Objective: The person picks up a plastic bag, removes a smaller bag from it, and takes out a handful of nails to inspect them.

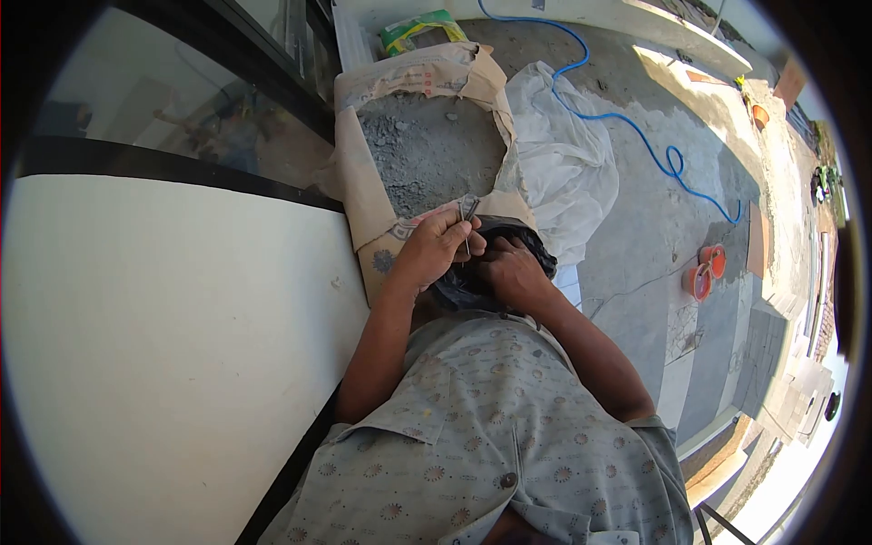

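Note:
Between the thumb and fingers of my left hand (436, 247) are a few thin grey metal pieces (469, 211), perhaps nails; their exact kind is too small to tell. My right hand (520, 275) reaches into the mouth of a black plastic bag (465, 292), close beside the left. Its fingers are curled, and their tips are hidden in the bag's folds. Just beyond both hands stands a torn-open paper sack (371, 238) with grey powder (434, 145) inside, lumpy on its left side.
White sheeting (568, 154) lies right of the sack, and a green-and-yellow bag (422, 32) stands behind it. A blue hose (627, 118) winds over the floor. Two orange buckets (698, 282) stand at the right. A white panel (182, 363) and dark-framed glass border my left.

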`<state>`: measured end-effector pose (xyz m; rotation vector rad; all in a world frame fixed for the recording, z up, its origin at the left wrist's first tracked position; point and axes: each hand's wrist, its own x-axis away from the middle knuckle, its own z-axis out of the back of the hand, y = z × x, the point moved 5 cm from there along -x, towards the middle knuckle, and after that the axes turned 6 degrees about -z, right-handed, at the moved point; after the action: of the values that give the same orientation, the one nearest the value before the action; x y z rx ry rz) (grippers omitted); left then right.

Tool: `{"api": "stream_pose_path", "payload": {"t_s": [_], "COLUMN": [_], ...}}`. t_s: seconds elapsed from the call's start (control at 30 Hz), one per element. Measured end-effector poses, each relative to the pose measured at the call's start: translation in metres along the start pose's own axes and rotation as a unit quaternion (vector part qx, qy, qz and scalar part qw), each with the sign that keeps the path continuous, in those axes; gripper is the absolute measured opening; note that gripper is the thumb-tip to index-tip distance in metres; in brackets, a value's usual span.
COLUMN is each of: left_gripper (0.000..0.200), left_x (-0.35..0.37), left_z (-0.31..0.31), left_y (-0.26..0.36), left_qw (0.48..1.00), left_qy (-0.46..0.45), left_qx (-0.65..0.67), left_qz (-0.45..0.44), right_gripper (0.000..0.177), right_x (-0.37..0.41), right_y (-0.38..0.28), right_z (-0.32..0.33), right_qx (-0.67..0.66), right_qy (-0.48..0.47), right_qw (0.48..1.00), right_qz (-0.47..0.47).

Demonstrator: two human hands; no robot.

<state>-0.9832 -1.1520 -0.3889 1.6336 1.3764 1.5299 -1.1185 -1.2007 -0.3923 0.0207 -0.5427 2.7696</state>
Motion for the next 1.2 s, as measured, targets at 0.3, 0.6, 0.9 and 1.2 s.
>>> {"api": "stream_pose_path", "payload": {"t_s": [0.3,0.6,0.9,1.2], "left_gripper": [0.024,0.026,0.029,0.025], "left_x": [-0.003,-0.003,0.006,0.005], "left_z": [0.011,0.004,-0.011,-0.028], "left_y": [-0.005,-0.007,0.002,-0.005], "left_qw": [0.999,0.981,0.98,0.994], "left_qy": [0.009,0.002,-0.065,-0.034], "left_qx": [0.054,0.194,0.185,0.091], "left_qz": [-0.001,-0.02,-0.028,-0.052], "right_gripper": [0.014,0.019,0.021,0.021], "right_x": [0.031,0.044,0.039,0.036], "right_y": [0.004,0.027,0.009,0.003], "right_z": [0.047,0.031,0.015,-0.004], "right_qx": [-0.301,-0.66,-0.733,-0.802], "right_qy": [0.095,0.162,0.182,0.18], "right_qw": [0.931,0.627,0.521,0.459], "right_qz": [-0.186,-0.381,-0.398,-0.338]}}
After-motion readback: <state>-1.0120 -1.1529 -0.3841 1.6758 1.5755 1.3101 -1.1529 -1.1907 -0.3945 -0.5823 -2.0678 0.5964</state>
